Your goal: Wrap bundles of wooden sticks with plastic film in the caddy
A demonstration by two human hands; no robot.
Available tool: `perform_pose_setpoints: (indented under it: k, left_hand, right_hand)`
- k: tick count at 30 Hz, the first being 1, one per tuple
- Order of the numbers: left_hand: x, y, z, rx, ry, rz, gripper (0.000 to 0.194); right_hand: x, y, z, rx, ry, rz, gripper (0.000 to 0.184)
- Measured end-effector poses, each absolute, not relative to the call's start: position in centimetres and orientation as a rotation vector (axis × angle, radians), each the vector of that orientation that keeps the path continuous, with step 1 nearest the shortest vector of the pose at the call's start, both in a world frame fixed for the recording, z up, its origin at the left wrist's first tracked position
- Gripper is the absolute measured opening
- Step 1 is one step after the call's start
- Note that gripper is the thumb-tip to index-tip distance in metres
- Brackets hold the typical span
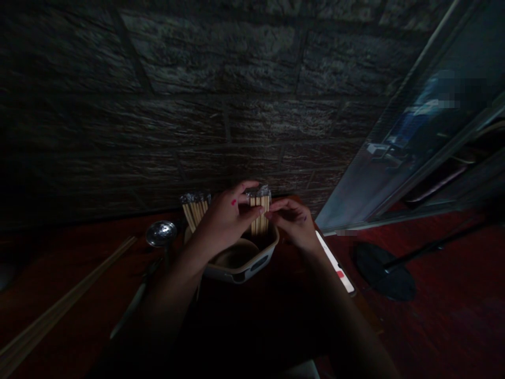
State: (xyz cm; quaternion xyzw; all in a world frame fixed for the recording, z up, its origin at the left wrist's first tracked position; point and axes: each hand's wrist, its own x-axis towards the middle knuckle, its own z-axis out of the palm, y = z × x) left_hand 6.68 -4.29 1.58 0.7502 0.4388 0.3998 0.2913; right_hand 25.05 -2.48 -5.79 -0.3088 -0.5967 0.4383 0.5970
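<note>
A light plastic container (252,262) with a dark interior stands on a dark red table. Two bundles of thin wooden sticks in clear wrap stand upright in it. My left hand (221,221) is closed around the right bundle (259,216), fingers over its top and side. From the other side my right hand (292,223) pinches the same bundle with its fingertips. The left bundle (194,209) stands untouched just behind my left hand.
A metal ladle (161,234) lies left of the container. A long wooden strip (59,310) runs along the table's left. A phone (335,263) lies to the right. A round black stand base (384,273) sits on the floor. Behind is a dark stone wall.
</note>
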Motion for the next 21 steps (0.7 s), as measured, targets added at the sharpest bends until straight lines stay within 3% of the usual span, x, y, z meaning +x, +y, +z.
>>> perform_pose_setpoints:
  k: [11, 21]
  left_hand:
    - [6.99, -4.12, 1.43, 1.941, 1.124, 1.136, 0.046]
    - [7.15, -4.31, 1.50, 1.925, 1.116, 1.114, 0.049]
  right_hand:
    - [25.17, -2.34, -5.96, -0.719, -1.398, 1.027, 0.027]
    - [25.02, -2.51, -5.77, -0.688, -1.399, 1.024, 0.023]
